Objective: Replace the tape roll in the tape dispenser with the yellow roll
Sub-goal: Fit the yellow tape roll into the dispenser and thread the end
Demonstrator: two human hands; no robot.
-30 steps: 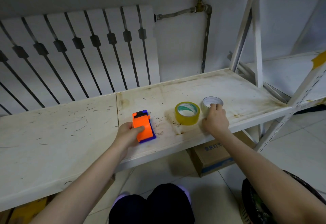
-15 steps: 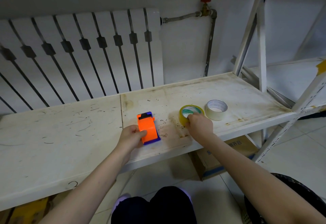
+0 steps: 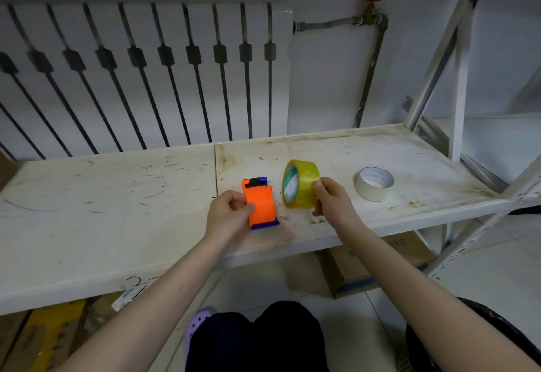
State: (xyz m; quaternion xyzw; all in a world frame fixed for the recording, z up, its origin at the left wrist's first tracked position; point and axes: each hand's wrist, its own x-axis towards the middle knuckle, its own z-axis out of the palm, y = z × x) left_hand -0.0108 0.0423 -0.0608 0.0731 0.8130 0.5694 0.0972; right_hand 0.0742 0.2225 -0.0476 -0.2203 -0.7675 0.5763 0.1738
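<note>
An orange and blue tape dispenser [image 3: 260, 203] lies on the white shelf board [image 3: 117, 210]. My left hand [image 3: 227, 215] grips its left side. The yellow tape roll [image 3: 300, 184] stands on edge just right of the dispenser, lifted off the board, its open core facing left. My right hand [image 3: 330, 200] pinches its right rim between thumb and fingers. A white tape roll [image 3: 374, 183] lies flat on the board further right, apart from both hands.
A radiator [image 3: 146, 79] and a pipe with a red valve [image 3: 371, 6] stand behind the shelf. White shelf uprights [image 3: 459, 79] rise at the right. Cardboard boxes [image 3: 366, 266] sit on the floor under the board. My knees [image 3: 254, 339] are below.
My right hand left the white roll, moved left to the yellow roll, picked it up and turned it on edge beside the dispenser. My left hand stayed on the dispenser.
</note>
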